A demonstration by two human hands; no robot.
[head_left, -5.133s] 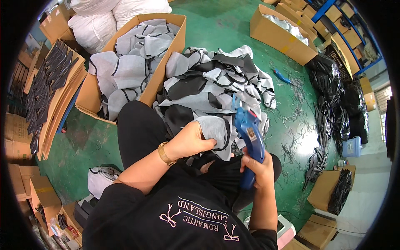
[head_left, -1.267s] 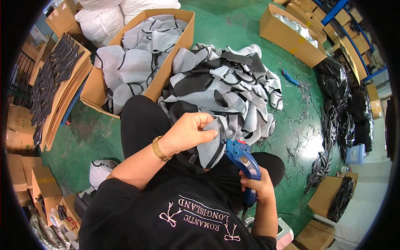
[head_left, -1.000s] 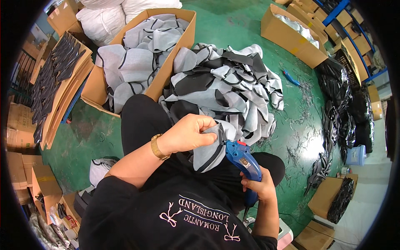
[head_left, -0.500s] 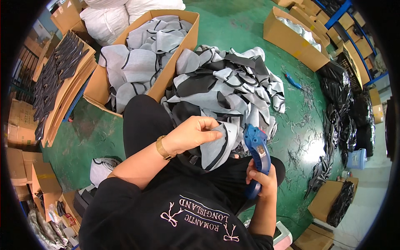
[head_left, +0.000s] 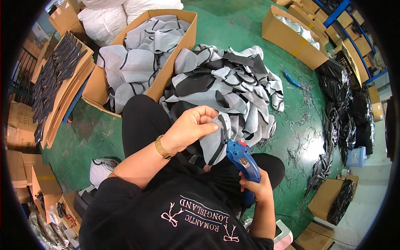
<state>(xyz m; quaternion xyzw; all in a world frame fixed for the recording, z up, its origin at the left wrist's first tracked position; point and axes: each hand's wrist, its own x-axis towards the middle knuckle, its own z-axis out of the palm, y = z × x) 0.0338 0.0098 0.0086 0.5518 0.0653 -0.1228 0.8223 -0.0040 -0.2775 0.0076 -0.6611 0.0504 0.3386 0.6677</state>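
A: What has changed since half a second ago?

B: In the head view, the blue tool (head_left: 241, 160) has come lower, and its nose now sits right against the lower edge of the grey fabric piece (head_left: 211, 143). The left hand (head_left: 189, 129) has barely shifted.

A: How do the hands stand?

B: The left hand pinches the fabric piece at its top edge, thumb and fingers closed on it, so it hangs over the lap. The right hand (head_left: 255, 189) is wrapped tight around the tool's handle.

A: How would you do this step well?

B: I'd judge that the piece should be kept taut and flat, the tool's nose square to the edge, and the left fingertips well clear of the tip.

A: And the piece itself?

B: Grey, soft, curved, with a black border; it droops limply. It hangs just in front of the heap of similar pieces (head_left: 233, 89) on the green floor (head_left: 250, 25). A cardboard box (head_left: 166, 73) of more pieces stands to the left.
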